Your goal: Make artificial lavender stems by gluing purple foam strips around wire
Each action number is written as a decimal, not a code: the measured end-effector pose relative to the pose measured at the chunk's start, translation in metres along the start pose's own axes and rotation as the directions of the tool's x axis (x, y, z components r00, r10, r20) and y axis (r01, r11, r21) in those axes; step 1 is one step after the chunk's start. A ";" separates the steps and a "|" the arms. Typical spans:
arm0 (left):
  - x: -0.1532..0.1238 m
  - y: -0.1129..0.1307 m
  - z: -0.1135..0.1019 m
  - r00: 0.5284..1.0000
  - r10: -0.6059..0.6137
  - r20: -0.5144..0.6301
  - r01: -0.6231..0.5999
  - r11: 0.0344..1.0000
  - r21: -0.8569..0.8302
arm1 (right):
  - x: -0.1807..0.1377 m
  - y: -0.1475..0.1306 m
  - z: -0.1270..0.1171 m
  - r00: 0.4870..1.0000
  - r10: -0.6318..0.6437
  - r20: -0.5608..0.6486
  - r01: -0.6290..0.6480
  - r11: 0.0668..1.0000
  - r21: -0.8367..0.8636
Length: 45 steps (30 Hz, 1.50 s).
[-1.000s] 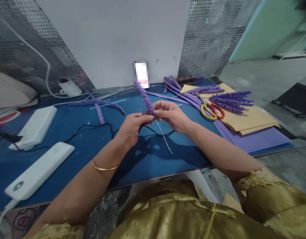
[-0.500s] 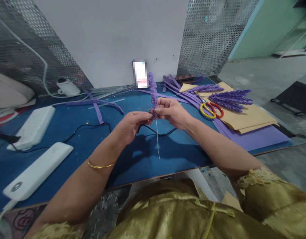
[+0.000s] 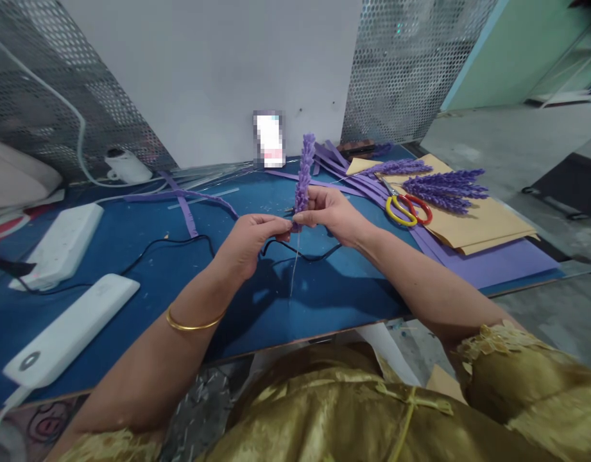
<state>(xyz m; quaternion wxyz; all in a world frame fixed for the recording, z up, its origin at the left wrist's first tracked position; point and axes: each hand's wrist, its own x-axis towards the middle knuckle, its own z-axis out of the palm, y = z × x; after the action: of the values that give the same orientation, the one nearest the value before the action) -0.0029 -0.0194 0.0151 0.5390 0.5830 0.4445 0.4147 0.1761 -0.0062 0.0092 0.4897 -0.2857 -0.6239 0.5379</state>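
Nearest me, a thin wire stem (image 3: 294,269) hangs from the base of the purple flower spike (image 3: 303,173) and ends just above the blue worktop (image 3: 324,295). It looks light and easily bent, so I judge it a poor place to grip.

Just left of the spike's base, the left hand (image 3: 249,240) pinches with thumb and fingertips, wrist bent inward, forearm low over the worktop. Just right of the base, the right hand (image 3: 331,215) is closed around the lowest petals and holds the spike upright, clear of the surface.

The spike itself seems soft, probably foam or paper, nearly weightless and easily crushed. The base, where wrap meets wire, looks the safest hold.

Right of the spike lie scissors (image 3: 408,210), and beyond them finished sprigs (image 3: 444,187) on brown paper.
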 end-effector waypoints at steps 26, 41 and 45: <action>-0.015 -0.009 0.025 0.877 0.438 -0.199 -0.221 0.734 0.642 | -0.010 0.019 0.028 0.906 -0.158 -0.392 0.047 0.960 -0.277; 0.005 0.002 -0.002 0.948 0.049 -0.315 -0.102 0.983 -0.152 | -0.015 0.012 0.035 0.988 0.147 -0.037 -0.149 0.987 -0.060; 0.005 0.003 0.000 0.970 0.003 -0.242 -0.056 0.975 -0.213 | -0.018 0.010 0.038 0.987 0.158 0.014 -0.158 0.987 -0.005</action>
<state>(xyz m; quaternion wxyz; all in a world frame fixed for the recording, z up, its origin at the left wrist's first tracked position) -0.0013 -0.0142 0.0177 0.5358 0.4723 0.4495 0.5365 0.1462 -0.0344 -0.0035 0.4404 -0.3315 -0.6038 0.5758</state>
